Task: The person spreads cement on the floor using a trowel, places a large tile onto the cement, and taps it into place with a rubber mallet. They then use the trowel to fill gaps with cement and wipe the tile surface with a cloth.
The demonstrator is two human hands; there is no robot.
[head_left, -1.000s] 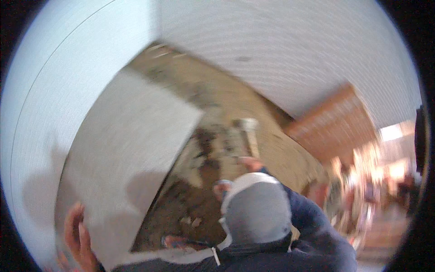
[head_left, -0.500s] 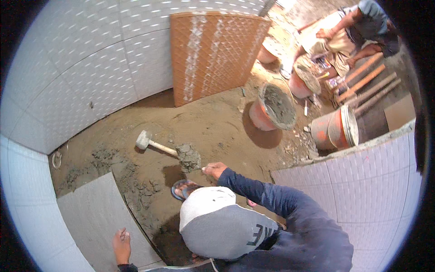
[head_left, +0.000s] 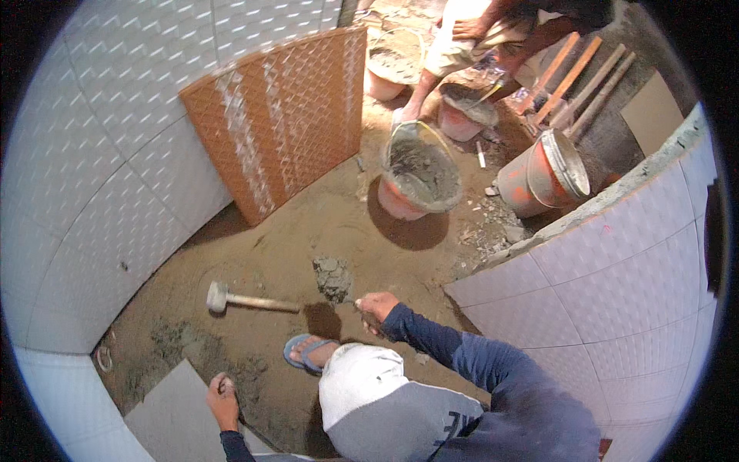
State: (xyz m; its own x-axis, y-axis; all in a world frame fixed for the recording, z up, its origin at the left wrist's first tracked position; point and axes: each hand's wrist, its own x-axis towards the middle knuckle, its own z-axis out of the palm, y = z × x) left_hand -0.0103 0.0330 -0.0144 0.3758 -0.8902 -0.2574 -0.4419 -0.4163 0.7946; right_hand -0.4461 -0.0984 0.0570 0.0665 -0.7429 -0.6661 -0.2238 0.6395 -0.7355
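Note:
My right hand (head_left: 376, 309) is closed round the handle of a trowel; its blade lies under a lump of wet grey mortar (head_left: 332, 279), so little of the metal shows. Over the edge of a flat grey floor tile (head_left: 173, 412), my left hand (head_left: 223, 400) has its fingers curled in; whatever they hold, if anything, is hidden. A mallet (head_left: 250, 300) with a pale head and wooden handle lies on the sandy floor left of the mortar. My foot in a blue flip-flop (head_left: 309, 353) stands between both hands.
An orange-brown tile (head_left: 281, 123) leans on the white tiled wall (head_left: 173, 165). A bucket of mortar (head_left: 419, 181) stands ahead, with a co-worker's hand at its rim. Another bucket (head_left: 543, 173) tilts beside a low tiled wall (head_left: 608, 285). Wooden bars (head_left: 573, 81) lie at the far right.
The co-worker has come forward and reaches to the mortar bucket, whose handle is now raised. My left hand has moved up along the tile's edge. The loaded trowel stays in my right hand.

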